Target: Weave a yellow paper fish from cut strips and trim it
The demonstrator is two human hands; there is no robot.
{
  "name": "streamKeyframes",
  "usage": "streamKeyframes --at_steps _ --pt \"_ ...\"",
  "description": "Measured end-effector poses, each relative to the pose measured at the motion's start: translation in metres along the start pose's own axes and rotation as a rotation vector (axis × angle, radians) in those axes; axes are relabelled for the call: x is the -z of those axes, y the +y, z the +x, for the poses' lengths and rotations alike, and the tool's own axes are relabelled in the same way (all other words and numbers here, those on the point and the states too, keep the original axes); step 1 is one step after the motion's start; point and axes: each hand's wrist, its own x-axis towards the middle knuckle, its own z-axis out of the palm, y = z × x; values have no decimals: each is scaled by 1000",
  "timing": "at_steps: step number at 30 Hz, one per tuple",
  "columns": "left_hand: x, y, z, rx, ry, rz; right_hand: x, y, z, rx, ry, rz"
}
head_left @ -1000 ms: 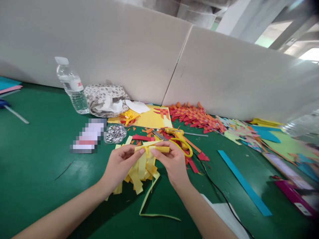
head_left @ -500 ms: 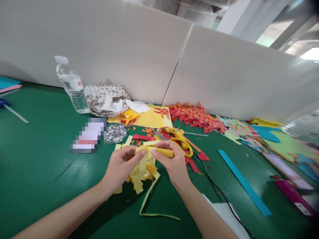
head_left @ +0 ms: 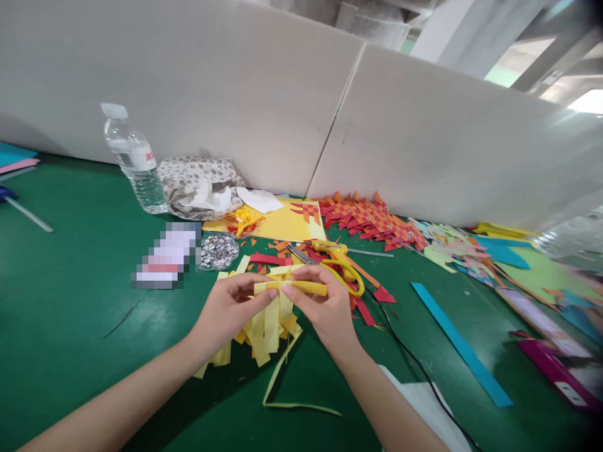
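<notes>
Between both hands are yellow paper strips [head_left: 306, 287], folded across each other; a deeper yellow one lies crosswise and paler ones hang down. My left hand [head_left: 221, 314] pinches the left end with thumb and fingers. My right hand [head_left: 332, 311] grips the right side, its thumb pressed at the crossing. Under the hands lies a heap of loose yellow strips [head_left: 259, 342], partly hidden by them. A thin pale offcut [head_left: 301, 406] trails over the green table [head_left: 188, 402]. Just beyond my right hand are yellow-handled scissors [head_left: 360, 285] and a yellow glue gun [head_left: 331, 249].
Left of centre are a water bottle [head_left: 136, 163], a patterned cloth bag [head_left: 202, 172], a blurred-out flat item [head_left: 167, 257] and a bag of googly eyes [head_left: 219, 251]. Woven red-orange paper fish [head_left: 372, 220] lie along the partition. Rightward are a blue strip [head_left: 459, 342] and a black cable [head_left: 409, 355].
The deeper yellow strip now lies flatter and more level between my fingertips. Hanging pale strips have shifted slightly. Both hands keep nearly the same place.
</notes>
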Motion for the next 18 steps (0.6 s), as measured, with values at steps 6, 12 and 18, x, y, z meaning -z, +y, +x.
streamKeyframes --at_steps 6,12,18 --pt "-1 6 -1 -28 29 31 -1 0 -2 26 -13 -4" --pt "0 3 -2 -40 12 -3 -3 -1 -2 36 39 1" --pt "0 2 -3 -49 10 14 -4 -3 -2 30 44 6"
